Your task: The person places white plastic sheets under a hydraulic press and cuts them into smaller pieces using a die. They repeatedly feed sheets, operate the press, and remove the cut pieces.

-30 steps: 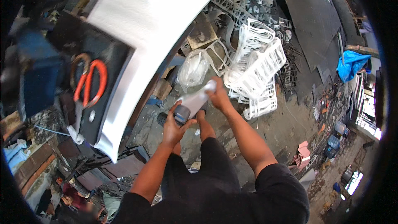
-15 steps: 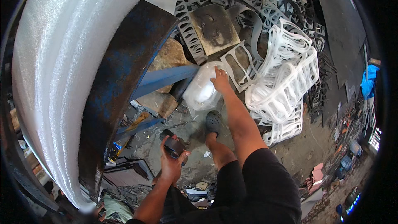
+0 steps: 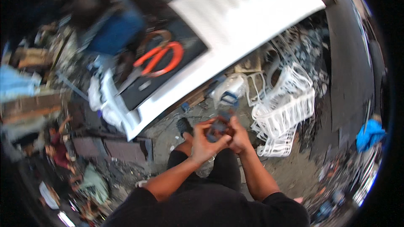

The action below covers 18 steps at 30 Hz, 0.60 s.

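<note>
In front of my body, my left hand [image 3: 205, 145] and my right hand [image 3: 239, 135] are together, closed around a dark roll-shaped thing [image 3: 217, 129]. Its kind is blurred by motion, and the fingers cover part of it. A blue loop-shaped piece [image 3: 229, 97] shows just beyond the fingers; whether it belongs to the held thing I cannot tell. On the floor past the hands lies a clear plastic bag [image 3: 237, 85] with white material inside. White cut-out frames [image 3: 283, 109] are heaped to the right of it.
A white sheet [image 3: 248, 12] spans the worktop ahead. Orange-handled scissors [image 3: 162, 61] lie on a black board [image 3: 185, 29] there. Dark sheets [image 3: 351, 75] stand at the right, near a blue bag [image 3: 370, 135]. Another person [image 3: 60, 153] is at the far left.
My right hand has left the plastic bag and joined my left hand on the dark roll-shaped thing. My view has risen and shifted, bringing the worktop and scissors into sight.
</note>
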Tool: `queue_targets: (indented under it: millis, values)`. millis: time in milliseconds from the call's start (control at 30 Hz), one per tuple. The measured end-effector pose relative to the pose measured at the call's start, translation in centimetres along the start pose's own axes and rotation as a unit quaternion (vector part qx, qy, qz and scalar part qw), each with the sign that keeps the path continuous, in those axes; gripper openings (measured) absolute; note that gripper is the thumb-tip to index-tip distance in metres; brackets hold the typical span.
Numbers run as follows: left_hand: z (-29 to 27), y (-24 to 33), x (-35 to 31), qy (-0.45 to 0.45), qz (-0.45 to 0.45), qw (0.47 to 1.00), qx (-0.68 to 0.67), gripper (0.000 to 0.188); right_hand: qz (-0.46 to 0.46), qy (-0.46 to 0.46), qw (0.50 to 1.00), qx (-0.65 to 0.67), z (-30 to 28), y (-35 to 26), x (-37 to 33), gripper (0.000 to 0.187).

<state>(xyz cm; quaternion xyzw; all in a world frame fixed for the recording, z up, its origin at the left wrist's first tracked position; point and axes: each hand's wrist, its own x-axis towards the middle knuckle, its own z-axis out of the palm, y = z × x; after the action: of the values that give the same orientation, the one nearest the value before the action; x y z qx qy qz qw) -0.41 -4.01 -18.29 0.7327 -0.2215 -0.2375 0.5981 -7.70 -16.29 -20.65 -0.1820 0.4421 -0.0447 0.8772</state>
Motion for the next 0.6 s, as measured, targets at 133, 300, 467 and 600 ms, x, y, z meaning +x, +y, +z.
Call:
queue_targets:
  millis: [133, 300, 467, 600]
  values:
    - [-7.7, 8.4, -0.8, 0.042, 0.131, 0.989, -0.046, 0.048, -0.097, -0.06, 0.993, 0.016, 6.1, -4.9, -5.7, 0.044]
    - [-20.7, 5.9, 6.3, 0.3, -0.09, 0.943, -0.109, 0.038, -0.28, -0.04, 0.957, -0.07, 15.0, -5.9, -12.9, 0.045]
    - [-21.6, 1.7, 14.0, 0.162, -0.191, 0.966, -0.069, 0.05, -0.349, -0.063, 0.923, -0.148, 20.9, -3.2, -17.8, 0.059]
    - [-20.9, 1.5, 16.1, 0.079, -0.172, 0.982, 0.011, 0.047, -0.349, -0.068, 0.919, -0.171, 23.2, 0.4, -20.9, 0.061]
